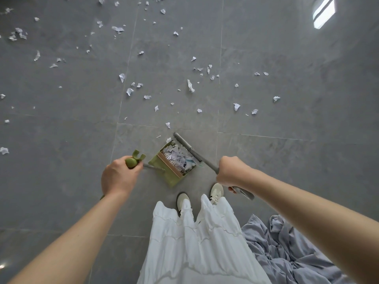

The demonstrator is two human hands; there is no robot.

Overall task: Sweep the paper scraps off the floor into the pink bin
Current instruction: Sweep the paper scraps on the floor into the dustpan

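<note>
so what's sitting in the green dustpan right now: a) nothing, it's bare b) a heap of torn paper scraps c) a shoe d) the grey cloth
b, the green dustpan holds a heap of torn paper scraps, with the grey broom lying along its open edge; the left hand grips its handle.

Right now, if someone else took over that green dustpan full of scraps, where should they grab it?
By the rounded green knob at the top of its handle, where the left hand grips it now, coming from above. The thin pole slants up from the green dustpan on the floor, so the knob is the nearest part to reach, and holding it probably keeps the paper scraps inside.
</note>
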